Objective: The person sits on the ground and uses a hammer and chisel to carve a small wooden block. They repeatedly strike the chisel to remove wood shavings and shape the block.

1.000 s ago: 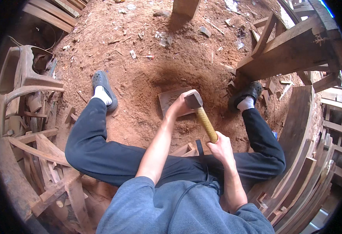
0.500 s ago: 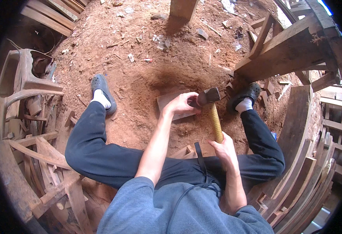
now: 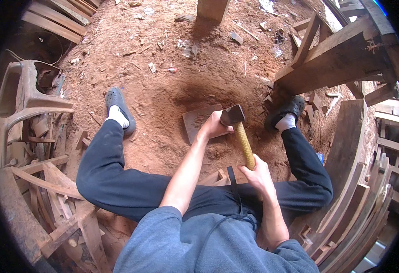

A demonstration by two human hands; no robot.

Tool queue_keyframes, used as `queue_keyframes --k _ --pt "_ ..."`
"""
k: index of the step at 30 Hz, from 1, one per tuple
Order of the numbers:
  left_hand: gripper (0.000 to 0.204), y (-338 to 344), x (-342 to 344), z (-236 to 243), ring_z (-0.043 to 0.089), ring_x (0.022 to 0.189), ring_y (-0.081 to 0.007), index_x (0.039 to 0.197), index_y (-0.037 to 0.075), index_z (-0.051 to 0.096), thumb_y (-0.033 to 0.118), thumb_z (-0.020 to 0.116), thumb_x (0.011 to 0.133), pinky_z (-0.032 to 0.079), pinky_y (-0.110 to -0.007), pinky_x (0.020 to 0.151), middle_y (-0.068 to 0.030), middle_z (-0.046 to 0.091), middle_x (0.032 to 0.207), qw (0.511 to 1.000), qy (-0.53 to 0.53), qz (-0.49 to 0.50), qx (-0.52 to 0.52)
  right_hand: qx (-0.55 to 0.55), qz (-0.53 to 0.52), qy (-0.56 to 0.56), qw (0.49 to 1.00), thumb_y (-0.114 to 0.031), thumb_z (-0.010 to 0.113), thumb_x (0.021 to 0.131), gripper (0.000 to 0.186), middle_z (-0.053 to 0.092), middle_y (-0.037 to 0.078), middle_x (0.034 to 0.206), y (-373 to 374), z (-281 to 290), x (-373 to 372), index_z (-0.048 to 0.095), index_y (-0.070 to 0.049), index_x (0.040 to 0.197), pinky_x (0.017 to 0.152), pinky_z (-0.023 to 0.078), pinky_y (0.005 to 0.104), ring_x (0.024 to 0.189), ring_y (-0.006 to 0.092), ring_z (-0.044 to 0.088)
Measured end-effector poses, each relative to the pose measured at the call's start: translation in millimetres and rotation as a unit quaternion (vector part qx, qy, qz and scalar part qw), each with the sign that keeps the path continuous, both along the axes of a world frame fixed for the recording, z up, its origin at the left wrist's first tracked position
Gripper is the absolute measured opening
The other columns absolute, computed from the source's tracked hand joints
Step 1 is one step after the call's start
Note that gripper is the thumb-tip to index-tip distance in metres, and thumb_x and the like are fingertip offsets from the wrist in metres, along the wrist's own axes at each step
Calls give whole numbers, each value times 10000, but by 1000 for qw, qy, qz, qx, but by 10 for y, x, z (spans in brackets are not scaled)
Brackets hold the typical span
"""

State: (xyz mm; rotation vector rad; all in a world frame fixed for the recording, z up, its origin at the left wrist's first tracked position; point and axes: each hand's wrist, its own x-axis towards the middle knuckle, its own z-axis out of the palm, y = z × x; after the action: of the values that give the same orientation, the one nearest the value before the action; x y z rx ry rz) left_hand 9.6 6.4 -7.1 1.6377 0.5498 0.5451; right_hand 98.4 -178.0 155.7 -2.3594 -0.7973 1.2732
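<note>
My right hand (image 3: 258, 176) is wrapped round the yellow, textured handle of a hammer (image 3: 243, 144). Its dark, blocky metal head lies over the fingers of my left hand (image 3: 215, 125), seen from above. The left hand is curled, and whatever its fingers hold is hidden behind the hammer head. Beneath that hand a flat, squarish wooden board (image 3: 194, 123) rests on the sawdust-covered ground between my feet. Marks or carved lines show on the board's surface.
At the left stand a worn plastic chair (image 3: 38, 98) and wooden frames (image 3: 67, 227). A heavy timber structure (image 3: 331, 61) rises beside my right foot, with long planks (image 3: 345, 154) stacked at the right. A wooden post (image 3: 212, 10) stands ahead. Scraps litter the sawdust ground (image 3: 154, 95).
The hammer head has moved left, over the left hand's fingers, and its handle has tilted. My left hand has shifted slightly right, and more of the board shows.
</note>
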Motion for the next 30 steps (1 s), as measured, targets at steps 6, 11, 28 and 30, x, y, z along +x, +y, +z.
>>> queue_keyframes --k 6,11,28,30 --pt "275 -76 -27 -305 575 679 -127 862 -6 600 73 753 648 489 -318 631 -131 640 744 996 -57 64 1 -10 -4 17 1000 -390 686 823 465 658 247 839 24 38 -105 544 -2 1036 737 496 433 863 388 660" --pt "374 -114 -82 -406 565 694 -86 826 43 621 235 887 647 498 -291 643 -19 644 758 997 -38 66 9 -9 -5 59 998 -396 702 811 458 654 178 767 6 -44 -115 564 3 986 682 490 378 732 261 647" --pt "369 -105 -88 -296 586 716 -109 859 39 644 254 872 664 500 -314 674 -45 667 779 998 -5 57 9 53 -58 185 980 -404 725 805 480 612 71 758 -105 -281 -23 555 -15 1028 605 470 310 663 130 576" --pt "369 -101 -84 -330 586 714 -110 851 40 640 257 873 664 500 -313 671 -40 667 785 999 -9 53 5 30 -69 203 976 -400 726 807 487 610 60 766 -89 -285 1 554 -17 1053 584 468 295 645 112 570"
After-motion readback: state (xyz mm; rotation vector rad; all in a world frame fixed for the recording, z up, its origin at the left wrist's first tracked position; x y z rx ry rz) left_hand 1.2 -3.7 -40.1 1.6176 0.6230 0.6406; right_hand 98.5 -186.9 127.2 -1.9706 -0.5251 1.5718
